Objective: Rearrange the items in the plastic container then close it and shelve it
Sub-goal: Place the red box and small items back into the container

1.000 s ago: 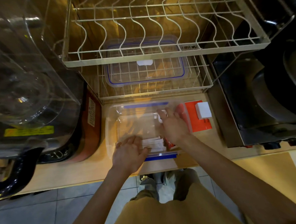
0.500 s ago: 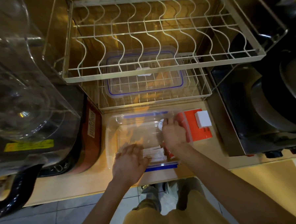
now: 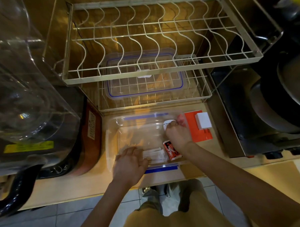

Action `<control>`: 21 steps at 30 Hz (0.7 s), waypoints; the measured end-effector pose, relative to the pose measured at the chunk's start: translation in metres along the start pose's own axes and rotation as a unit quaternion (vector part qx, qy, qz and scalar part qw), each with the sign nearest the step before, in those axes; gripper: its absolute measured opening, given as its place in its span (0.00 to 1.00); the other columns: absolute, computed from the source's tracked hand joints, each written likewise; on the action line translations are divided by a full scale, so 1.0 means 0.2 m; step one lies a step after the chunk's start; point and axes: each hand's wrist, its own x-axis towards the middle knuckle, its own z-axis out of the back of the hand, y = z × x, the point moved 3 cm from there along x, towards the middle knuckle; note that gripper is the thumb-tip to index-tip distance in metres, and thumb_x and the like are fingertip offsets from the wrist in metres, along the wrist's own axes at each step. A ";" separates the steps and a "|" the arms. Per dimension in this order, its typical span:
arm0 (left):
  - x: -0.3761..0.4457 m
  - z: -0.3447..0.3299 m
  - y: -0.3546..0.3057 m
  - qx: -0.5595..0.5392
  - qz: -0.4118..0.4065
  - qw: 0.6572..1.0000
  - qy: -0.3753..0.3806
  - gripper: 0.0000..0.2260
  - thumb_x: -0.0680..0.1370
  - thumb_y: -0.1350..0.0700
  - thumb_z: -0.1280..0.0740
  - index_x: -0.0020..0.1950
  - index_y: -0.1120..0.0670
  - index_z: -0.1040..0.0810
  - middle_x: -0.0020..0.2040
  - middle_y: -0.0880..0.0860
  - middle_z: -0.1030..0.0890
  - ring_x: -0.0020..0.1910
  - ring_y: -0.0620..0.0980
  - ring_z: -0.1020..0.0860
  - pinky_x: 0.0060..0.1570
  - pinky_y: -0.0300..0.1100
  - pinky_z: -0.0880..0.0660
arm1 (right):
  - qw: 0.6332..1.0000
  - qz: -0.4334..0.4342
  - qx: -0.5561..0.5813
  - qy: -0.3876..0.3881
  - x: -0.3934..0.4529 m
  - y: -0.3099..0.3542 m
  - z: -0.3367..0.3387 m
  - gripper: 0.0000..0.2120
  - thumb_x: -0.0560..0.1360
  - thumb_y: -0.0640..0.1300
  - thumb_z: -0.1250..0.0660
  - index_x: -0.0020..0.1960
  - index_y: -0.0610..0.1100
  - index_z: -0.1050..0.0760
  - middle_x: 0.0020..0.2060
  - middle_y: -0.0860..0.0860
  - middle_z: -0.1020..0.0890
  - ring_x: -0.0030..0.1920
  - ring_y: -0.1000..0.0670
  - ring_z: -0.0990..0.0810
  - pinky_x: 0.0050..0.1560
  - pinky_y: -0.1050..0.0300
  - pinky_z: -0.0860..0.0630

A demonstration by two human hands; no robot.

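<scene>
A clear plastic container with blue clips sits open on the wooden counter below the wire rack. Inside it lie white paper packets and a red and white packet near the front right. My left hand rests flat over the front rim, fingers spread beside the white packets. My right hand is inside the container at its right side, fingers closed on a small white item. The container's clear lid with a blue seal lies on the lower wire shelf.
An orange box with a white block on it stands right of the container. A wire dish rack hangs above. A large clear dispenser fills the left; a dark metal appliance fills the right.
My right hand has moved toward the container's back right corner with the small white item. My left hand has stayed at the front rim. The view has tilted up slightly.
</scene>
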 end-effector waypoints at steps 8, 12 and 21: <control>-0.01 0.01 0.01 -0.035 -0.012 0.999 -0.021 0.32 0.68 0.37 0.56 0.68 0.46 0.33 0.70 0.49 0.31 0.71 0.50 0.36 0.67 0.50 0.39 | 0.981 -0.001 0.191 -0.045 -0.10 -0.07 0.13 0.20 0.76 0.31 0.42 0.68 0.39 0.34 0.67 0.43 0.31 0.63 0.44 0.27 0.59 0.54 0.29; -0.04 0.04 -0.04 -0.012 -0.033 0.998 -0.048 0.34 0.67 0.40 0.60 0.67 0.48 0.32 0.69 0.51 0.30 0.70 0.51 0.35 0.68 0.50 0.39 | 0.891 -0.110 0.381 -0.221 -0.23 -0.29 0.24 0.11 0.78 0.39 0.40 0.59 0.41 0.25 0.57 0.45 0.22 0.53 0.47 0.21 0.54 0.55 0.24; 0.18 0.03 -0.43 -0.090 -0.103 0.990 -0.008 0.18 0.76 0.54 0.39 0.67 0.52 0.30 0.66 0.53 0.27 0.62 0.54 0.27 0.59 0.47 0.28 | 0.942 -0.197 0.260 -0.079 -0.20 -0.53 0.07 0.28 0.76 0.49 0.38 0.73 0.45 0.43 0.66 0.41 0.32 0.66 0.40 0.33 0.59 0.46 0.29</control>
